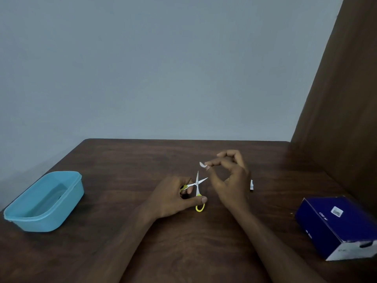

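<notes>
Head view. The left hand (pixel 173 197) grips a small pair of scissors (pixel 196 183). Its fingers are curled at one yellow handle loop and its thumb lies against the other loop. The hand is narrow and closed round the tool. The scissors sit low over the worktop (pixel 142 160), near its middle; whether they touch it cannot be told. The blades are spread apart in an X, with thin, bright metal tips pointing away from the person. The handle loops are smooth yellow plastic.

The right hand (pixel 230 176) pinches a small white scrap (pixel 202 164) between thumb and fingertip, and the remaining fingers are curled above the pinch. The scrap is thin and slightly curved. It is held just beyond the blade tips — near them, not touching.

A white piece with dark print (pixel 252 184) shows partly behind the right hand, on the worktop.

The worktop is dark brown with a wood grain and a rounded far-left corner. At its left stands a light blue plastic tub (pixel 67 205) — rectangular, with rounded corners and a lipped rim. At the right lies a dark blue cardboard box (pixel 334 225) with a white end face and a small label on top.
</notes>
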`<state>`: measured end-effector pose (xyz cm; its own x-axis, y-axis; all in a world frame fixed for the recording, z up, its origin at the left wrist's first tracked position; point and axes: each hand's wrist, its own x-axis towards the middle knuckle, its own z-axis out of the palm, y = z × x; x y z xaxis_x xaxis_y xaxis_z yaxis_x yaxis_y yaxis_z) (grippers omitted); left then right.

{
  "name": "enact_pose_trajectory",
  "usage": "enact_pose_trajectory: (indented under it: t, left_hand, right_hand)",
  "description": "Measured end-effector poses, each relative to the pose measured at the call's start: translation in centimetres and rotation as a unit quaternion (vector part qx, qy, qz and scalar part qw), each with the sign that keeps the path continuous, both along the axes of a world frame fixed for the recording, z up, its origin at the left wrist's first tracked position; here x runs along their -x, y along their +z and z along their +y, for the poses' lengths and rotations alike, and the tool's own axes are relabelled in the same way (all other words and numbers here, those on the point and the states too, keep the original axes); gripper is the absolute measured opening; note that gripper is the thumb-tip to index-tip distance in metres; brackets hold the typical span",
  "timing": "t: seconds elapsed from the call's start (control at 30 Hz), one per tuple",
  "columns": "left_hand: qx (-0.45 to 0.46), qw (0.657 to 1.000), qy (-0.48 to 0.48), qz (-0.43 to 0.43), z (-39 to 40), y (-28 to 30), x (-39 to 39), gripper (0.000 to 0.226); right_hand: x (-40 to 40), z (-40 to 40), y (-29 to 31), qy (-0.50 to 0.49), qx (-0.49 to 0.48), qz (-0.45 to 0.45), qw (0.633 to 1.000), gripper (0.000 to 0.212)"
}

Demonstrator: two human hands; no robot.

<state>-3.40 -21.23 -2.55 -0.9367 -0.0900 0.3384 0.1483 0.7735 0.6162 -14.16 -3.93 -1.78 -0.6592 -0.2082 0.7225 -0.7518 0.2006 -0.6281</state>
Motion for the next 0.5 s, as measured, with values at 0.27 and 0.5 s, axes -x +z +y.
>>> enact_pose_trajectory:
  t: [0.27,0.5]
  left_hand:
    - [-0.006,1.000,-0.017,0.010,0.2,0.4,-0.4,0.058]
    - [-0.064,0.998,0.018,0.015,0.0,0.2,-0.4,0.065]
  right_hand:
    - [-0.3,-0.9,-0.7,0.001,-0.067,-0.007,0.998,0.002]
    - [0.9,0.0,-0.5,0.046,0.134,-0.293,0.945,0.013]
